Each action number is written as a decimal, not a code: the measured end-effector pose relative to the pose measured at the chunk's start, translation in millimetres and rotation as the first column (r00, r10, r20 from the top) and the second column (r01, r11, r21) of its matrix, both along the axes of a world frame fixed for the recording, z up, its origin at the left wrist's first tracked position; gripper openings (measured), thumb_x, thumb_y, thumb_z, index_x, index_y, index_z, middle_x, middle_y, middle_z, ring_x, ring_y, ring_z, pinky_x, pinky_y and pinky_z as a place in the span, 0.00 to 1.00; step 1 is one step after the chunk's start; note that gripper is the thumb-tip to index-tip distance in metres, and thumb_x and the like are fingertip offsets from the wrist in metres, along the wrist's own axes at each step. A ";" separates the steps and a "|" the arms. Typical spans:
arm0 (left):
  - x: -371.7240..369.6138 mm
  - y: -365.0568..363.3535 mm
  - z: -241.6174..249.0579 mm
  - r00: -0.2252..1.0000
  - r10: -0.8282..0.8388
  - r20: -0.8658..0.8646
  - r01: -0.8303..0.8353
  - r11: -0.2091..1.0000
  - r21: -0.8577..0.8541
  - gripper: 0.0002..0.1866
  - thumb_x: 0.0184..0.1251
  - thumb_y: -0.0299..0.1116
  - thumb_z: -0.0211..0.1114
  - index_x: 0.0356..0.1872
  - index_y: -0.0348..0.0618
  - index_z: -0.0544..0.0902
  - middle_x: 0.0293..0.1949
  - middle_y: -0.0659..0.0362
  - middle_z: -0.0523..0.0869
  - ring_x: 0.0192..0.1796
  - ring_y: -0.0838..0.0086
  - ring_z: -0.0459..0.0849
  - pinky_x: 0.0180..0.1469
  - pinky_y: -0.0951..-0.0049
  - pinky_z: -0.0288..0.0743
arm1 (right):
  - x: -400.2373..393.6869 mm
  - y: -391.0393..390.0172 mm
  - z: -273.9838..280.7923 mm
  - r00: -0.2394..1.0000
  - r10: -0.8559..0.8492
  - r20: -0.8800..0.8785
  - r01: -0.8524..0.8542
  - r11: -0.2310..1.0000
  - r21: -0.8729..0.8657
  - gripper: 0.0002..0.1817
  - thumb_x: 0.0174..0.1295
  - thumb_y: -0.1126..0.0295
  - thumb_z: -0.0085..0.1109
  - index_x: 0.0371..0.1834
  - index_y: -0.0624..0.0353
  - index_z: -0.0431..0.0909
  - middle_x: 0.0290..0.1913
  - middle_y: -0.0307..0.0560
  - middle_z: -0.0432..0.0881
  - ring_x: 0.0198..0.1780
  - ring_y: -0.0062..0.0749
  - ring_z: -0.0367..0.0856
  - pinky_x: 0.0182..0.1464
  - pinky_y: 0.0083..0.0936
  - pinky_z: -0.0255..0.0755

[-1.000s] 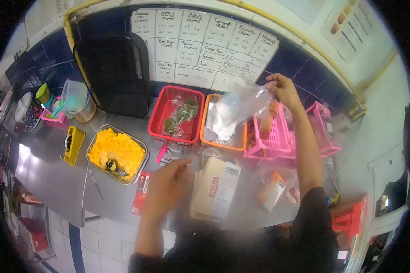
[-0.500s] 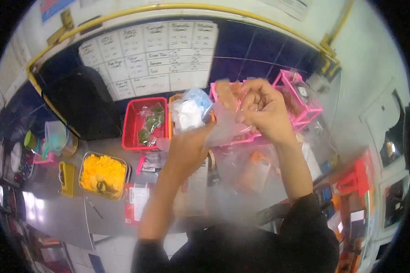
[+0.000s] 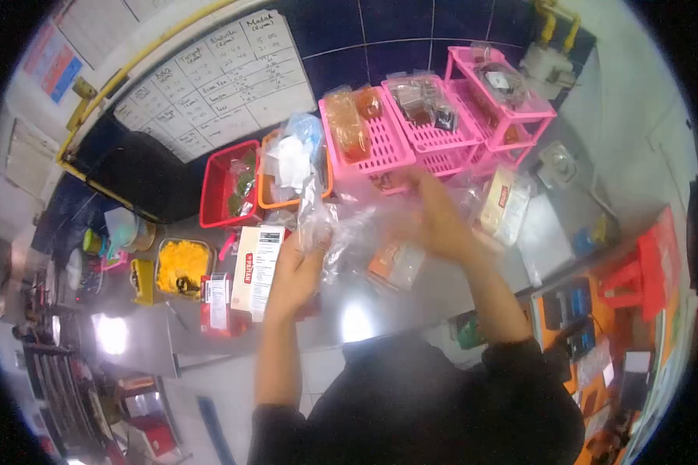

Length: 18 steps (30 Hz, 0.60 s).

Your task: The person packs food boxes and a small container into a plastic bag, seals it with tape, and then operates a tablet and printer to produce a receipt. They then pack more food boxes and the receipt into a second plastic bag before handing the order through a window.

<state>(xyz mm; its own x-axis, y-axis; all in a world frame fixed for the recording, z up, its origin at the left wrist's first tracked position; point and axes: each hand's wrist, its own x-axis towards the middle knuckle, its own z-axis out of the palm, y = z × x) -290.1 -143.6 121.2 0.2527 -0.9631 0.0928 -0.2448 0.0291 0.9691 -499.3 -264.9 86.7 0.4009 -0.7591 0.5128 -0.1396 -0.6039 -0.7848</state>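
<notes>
Both hands up over the counter (image 3: pixel 349 322) w/ a clear bag (image 3: pixel 341 229) stretched betw. them. Left hand (image 3: pixel 296 270) closed on bag's left edge, fingers curled, thumb on top. Right hand (image 3: pixel 434 221) blurred; touches bag's right side, but can't tell if grip is tight or loose. Bag sits just above and betw. both hands, crinkled. Under left hand: white box (image 3: pixel 256 267) w/ red label, red packet (image 3: pixel 215 302) further left. Beyond left hand: orange basket (image 3: pixel 267 203), red basket (image 3: pixel 213 198), tray of yellow food (image 3: pixel 180 267). Beyond right hand: pink baskets (image 3: pixel 372 143). Orange packet (image 3: pixel 395 263) lies below right hand.
</notes>
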 end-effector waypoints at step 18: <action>-194.3 -101.6 -160.2 0.566 0.228 0.793 0.103 0.934 -0.341 0.15 0.63 0.35 0.60 0.48 0.39 0.77 0.45 0.48 0.79 0.49 0.54 0.77 0.53 0.61 0.68 | -67.9 0.7 -57.5 0.841 0.236 0.486 -0.478 0.744 0.466 0.29 0.66 0.77 0.53 0.71 0.54 0.59 0.42 0.42 0.83 0.42 0.21 0.79 0.48 0.22 0.73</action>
<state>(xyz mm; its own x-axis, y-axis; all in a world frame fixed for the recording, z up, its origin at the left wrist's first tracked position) -484.4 -245.2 -39.0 -0.0317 -0.8168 0.5760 -0.9285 0.2374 0.2855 -567.2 -264.2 29.2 0.5709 -0.7911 0.2199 0.3691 0.0080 -0.9294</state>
